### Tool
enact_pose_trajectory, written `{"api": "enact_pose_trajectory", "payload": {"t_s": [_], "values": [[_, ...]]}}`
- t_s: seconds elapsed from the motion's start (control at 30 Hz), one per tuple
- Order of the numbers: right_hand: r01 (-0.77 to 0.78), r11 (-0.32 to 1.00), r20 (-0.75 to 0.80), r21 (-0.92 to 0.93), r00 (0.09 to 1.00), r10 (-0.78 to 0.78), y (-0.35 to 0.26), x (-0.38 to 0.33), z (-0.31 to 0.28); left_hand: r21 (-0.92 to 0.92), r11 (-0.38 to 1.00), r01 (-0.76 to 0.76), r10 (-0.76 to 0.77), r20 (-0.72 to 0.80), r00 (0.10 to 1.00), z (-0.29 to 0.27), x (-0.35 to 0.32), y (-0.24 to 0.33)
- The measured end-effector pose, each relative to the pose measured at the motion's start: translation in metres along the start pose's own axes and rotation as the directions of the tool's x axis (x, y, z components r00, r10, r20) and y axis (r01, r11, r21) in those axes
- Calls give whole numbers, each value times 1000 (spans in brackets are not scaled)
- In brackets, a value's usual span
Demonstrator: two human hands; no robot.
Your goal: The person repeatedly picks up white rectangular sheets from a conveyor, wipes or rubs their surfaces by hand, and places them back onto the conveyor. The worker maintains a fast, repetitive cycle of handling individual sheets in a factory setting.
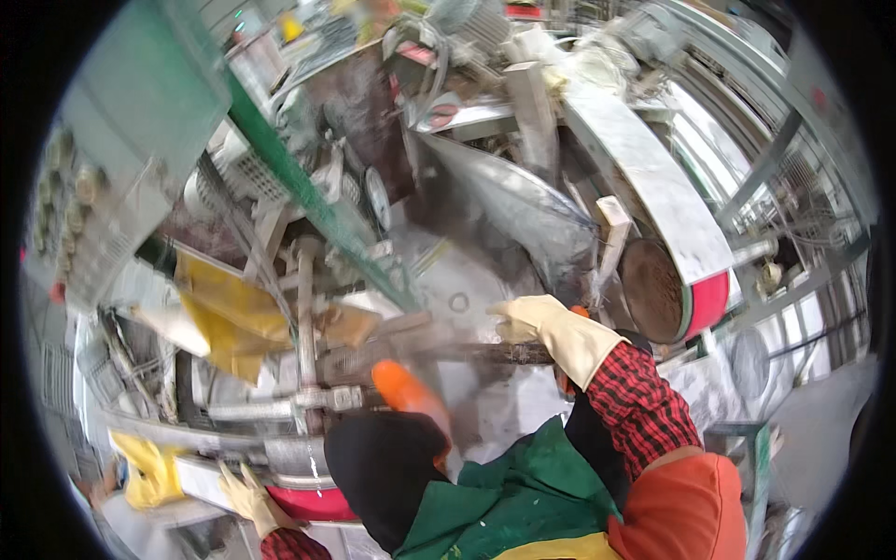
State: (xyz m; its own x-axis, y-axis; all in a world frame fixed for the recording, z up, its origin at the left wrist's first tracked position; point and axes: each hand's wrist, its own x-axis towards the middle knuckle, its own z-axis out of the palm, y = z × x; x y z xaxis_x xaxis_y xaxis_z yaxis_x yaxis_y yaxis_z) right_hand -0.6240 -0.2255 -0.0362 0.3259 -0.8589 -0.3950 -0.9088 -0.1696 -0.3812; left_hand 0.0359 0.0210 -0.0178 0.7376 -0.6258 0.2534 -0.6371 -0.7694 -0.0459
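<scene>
White-and-red panel (201, 482), low on the person's left, smooth and straight-edged until it ends in a rounded red face, has the left hand (250, 499) right at it. That hand wears a cream rubbery glove; its grip looks open, fingers apart against the edge. From where I stand, the right hand (551, 331), gloved alike, is stretched out above a dark, rough bar (504, 354), and I can't tell whether its grip has closed on anything.

Among the containers, a grey sheet-metal trough (532, 210) slants down in front of the person, wide and scuffed; what it carries is too smeared to make out. Beside it, a brown round drum (653, 291) sits under a long white cover (649, 182) with a curved red end. A pale perforated crate (259, 177) is wedged among the frames, its contents blurred. Creased yellow sheeting (233, 317) hangs near a slanting green beam (299, 187), and a green apron (523, 495) wraps the person's front.
</scene>
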Motion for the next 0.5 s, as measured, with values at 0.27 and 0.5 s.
{"api": "enact_pose_trajectory", "payload": {"t_s": [0.27, 0.5], "values": [[19, 991, 17, 129, 1000, -21, -18, -13, -12, -79, 997, -11, 3, -107, 994, -40, -16, 50], [151, 972, 13, 183, 988, -156, 15, -2, 17, -97, 990, 103, -110, -69, 992, -35, -28, 38]]}}
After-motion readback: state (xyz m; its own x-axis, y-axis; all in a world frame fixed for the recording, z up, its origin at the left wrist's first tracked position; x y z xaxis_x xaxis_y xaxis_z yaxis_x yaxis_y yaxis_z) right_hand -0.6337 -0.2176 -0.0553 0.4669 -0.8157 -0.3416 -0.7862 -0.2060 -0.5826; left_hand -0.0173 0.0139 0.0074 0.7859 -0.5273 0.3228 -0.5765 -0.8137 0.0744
